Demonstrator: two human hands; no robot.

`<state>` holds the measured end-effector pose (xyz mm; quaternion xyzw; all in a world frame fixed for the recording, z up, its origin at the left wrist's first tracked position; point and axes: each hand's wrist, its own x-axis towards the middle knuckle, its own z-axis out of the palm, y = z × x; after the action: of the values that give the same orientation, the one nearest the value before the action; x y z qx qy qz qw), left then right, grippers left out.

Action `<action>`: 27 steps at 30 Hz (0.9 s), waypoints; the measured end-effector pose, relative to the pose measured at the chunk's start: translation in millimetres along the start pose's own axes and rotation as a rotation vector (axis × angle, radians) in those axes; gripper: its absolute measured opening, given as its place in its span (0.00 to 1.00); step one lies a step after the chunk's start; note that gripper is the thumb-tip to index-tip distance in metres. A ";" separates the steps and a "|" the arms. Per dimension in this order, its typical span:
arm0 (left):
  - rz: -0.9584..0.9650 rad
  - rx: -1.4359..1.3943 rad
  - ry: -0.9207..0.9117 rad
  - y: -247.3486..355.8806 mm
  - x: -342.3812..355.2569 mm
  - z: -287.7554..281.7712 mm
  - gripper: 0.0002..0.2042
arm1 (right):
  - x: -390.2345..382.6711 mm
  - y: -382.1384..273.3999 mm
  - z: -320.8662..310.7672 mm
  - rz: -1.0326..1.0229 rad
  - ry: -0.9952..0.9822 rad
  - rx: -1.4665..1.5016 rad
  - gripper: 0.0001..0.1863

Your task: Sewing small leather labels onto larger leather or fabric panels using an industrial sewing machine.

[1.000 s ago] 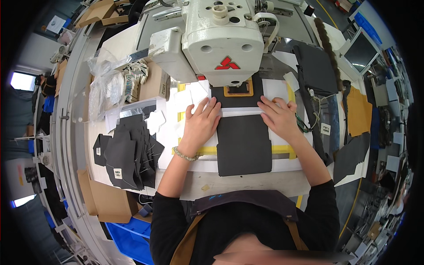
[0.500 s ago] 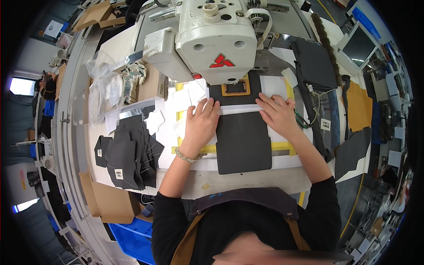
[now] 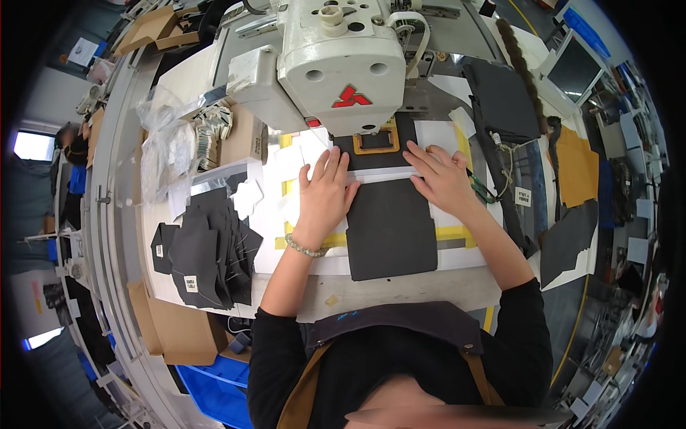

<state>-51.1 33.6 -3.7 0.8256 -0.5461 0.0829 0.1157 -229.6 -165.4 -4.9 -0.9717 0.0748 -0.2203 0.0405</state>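
Note:
A dark fabric panel (image 3: 343,161) lies under the head of a white sewing machine (image 3: 336,71). The machine's yellowish rectangular clamp frame (image 3: 376,151) rests on that panel. My left hand (image 3: 323,196) lies flat with its fingertips at the panel's left edge, fingers stretched and thumb apart. At the right edge, my right hand (image 3: 444,182) has its fingers extended, some slightly bent, and its thumb out. Neither hand holds anything. Nearer me, between my forearms, a second dark panel (image 3: 391,229) lies flat on a white sheet marked with yellow tape.
Left of my arm sits a stack of dark cut pieces (image 3: 211,250), with a cardboard box of labels (image 3: 243,136) and clear plastic bags (image 3: 168,154) behind it. Green-handled snips (image 3: 482,189) lie by my right wrist. Folded dark fabric (image 3: 500,100) is at the back right.
My left thumb has spread away from the fingers toward the near panel. The right hand's fingers have shifted and bent slightly at the panel's edge. The panels look unmoved; the whole view has shifted a little.

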 end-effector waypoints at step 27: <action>-0.016 -0.006 0.088 -3.2 -4.5 10.8 0.24 | 2.6 0.2 2.9 0.009 -0.027 -0.176 0.21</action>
<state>-49.8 35.7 -15.6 0.8251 -0.5340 0.1168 0.1427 -226.0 -165.9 -6.5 -0.9740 0.0978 -0.1998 -0.0432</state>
